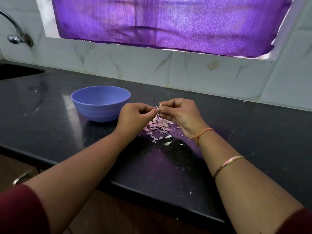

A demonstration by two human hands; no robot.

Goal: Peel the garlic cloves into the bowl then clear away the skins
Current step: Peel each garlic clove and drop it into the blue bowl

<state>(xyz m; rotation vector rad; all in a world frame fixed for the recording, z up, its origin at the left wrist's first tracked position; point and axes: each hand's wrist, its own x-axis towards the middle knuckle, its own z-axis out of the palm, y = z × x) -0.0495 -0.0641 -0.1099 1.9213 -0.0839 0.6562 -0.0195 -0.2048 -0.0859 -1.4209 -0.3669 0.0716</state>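
A blue bowl [100,103] stands on the black counter [50,119], left of my hands; its inside is hidden from this angle. My right hand [179,114] pinches a small garlic clove [160,105] at its fingertips. My left hand [135,116] meets it, fingers closed on a strip of skin [157,110] hanging from the clove. Both hands hover just above a heap of pinkish garlic skins [158,125], with a few loose white flakes [168,142] scattered nearer to me.
A sink [18,71] is set into the counter at far left under a metal tap [16,33]. A tiled wall and a purple curtain [168,22] stand behind. The counter's front edge [152,194] runs close below my forearms, a drawer handle [21,179] beneath.
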